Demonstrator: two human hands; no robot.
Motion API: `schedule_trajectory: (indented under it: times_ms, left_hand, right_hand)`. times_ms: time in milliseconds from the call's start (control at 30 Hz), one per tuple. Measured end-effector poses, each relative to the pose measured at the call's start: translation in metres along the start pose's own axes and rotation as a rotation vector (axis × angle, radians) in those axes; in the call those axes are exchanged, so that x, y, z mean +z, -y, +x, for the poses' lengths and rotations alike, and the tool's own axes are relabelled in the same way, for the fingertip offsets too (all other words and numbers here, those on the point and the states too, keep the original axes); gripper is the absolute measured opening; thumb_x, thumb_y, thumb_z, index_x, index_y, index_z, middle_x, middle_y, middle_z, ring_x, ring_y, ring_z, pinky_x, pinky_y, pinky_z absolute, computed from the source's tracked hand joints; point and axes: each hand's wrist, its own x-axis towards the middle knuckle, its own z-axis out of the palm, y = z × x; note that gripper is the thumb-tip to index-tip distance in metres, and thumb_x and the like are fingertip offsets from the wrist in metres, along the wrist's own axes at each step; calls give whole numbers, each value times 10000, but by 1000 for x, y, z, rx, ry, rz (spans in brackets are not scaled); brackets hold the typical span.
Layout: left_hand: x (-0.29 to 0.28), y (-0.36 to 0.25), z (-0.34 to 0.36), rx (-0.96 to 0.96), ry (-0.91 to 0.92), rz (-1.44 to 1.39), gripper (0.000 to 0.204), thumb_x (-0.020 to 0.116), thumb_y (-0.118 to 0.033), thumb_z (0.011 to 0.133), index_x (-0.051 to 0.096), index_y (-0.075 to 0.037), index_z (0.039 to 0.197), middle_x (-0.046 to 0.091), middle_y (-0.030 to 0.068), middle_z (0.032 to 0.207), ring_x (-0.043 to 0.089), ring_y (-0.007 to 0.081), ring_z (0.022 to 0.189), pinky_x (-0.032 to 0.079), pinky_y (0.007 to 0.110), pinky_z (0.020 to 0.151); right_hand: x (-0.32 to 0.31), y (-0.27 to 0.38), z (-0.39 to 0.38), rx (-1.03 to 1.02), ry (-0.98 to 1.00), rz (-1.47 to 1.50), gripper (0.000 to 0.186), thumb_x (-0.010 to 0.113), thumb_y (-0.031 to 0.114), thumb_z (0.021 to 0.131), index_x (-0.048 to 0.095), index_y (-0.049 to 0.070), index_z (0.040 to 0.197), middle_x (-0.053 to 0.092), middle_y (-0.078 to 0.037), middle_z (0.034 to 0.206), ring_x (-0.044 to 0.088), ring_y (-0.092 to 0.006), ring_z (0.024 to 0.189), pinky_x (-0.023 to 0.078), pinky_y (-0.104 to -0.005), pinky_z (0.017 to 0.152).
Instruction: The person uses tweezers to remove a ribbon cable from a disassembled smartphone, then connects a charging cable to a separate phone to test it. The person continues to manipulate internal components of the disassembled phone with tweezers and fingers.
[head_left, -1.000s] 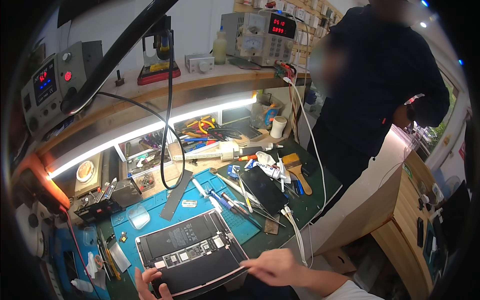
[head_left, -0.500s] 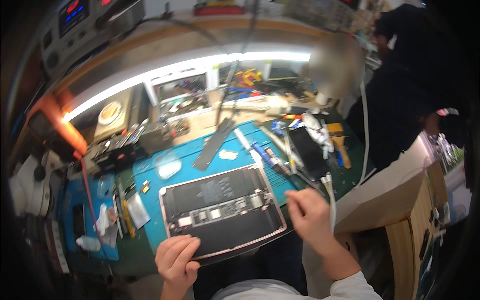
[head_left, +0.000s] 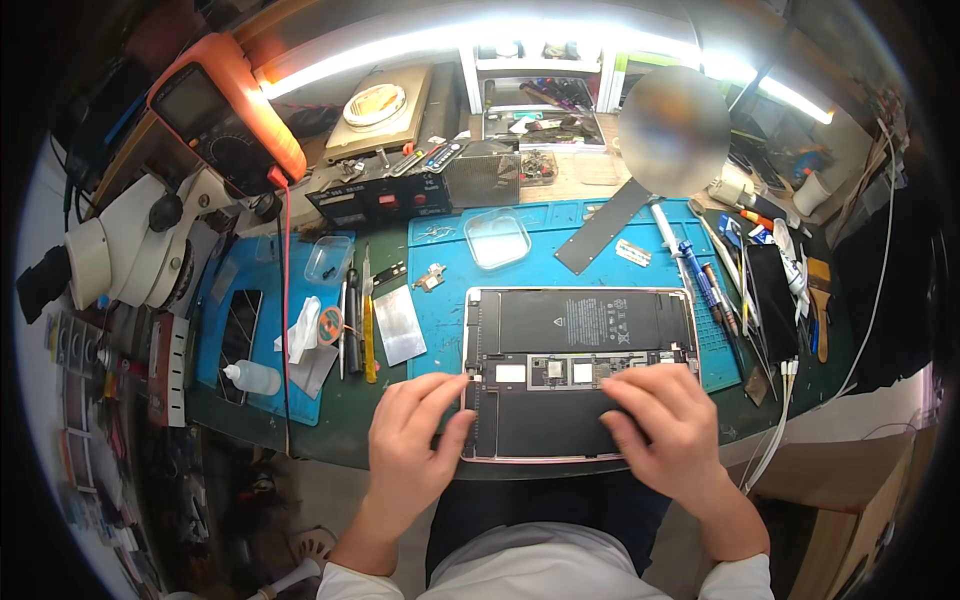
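An opened tablet (head_left: pixel 535 415) with a pink rim, black batteries and a central circuit board (head_left: pixel 550 368) lies squarely before me, on the front of a blue mat (head_left: pixel 450 260) and green surface. My left hand (head_left: pixel 415 440) is at its left edge, curved fingertips touching near the rim, thumb apart from index finger. My right hand (head_left: pixel 670 435) hovers over or rests on the lower right half, fingers bent and apart near the board, with nothing visible between them; exact contact is unclear. Above the tablet lie a dark strip (head_left: pixel 602 225) and a clear plastic box (head_left: pixel 497 237).
An orange multimeter (head_left: pixel 225 115) and white microscope (head_left: pixel 135 240) stand left, beside a second mat (head_left: pixel 215 300) with a bottle (head_left: pixel 255 378). Pens, tweezers, a brush (head_left: pixel 820 285), a black device (head_left: pixel 772 300) and white cables (head_left: pixel 780 410) crowd the right.
The head view has swung leftward, squaring the tablet. My left hand has moved up the left edge; my right hand has come from the right side over the tablet. The co-worker is mostly out of view.
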Motion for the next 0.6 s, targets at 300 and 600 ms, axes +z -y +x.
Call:
schedule_trajectory:
  times_ms: [300, 600]
  left_hand:
    - [4, -4, 2, -17, 164, 153, 602, 825, -359, 891, 668, -67, 1393, 598, 97, 1308, 564, 304, 1128, 452, 436, 934]
    - [-1, -7, 8, -18, 249, 165, 662, 825, -383, 887, 639, -72, 1442, 597, 99, 1302, 561, 302, 1137, 448, 436, 927]
  right_hand:
    - [28, 23, 27, -119, 263, -26, 607, 851, 324, 839, 681, 25, 1339, 619, -152, 1431, 588, -306, 1296, 489, -429, 1050]
    - [38, 20, 28, -119, 357, -54, 707, 766, 518, 902, 646, 39, 1408, 576, -185, 1475, 554, -325, 1338, 434, -475, 1127]
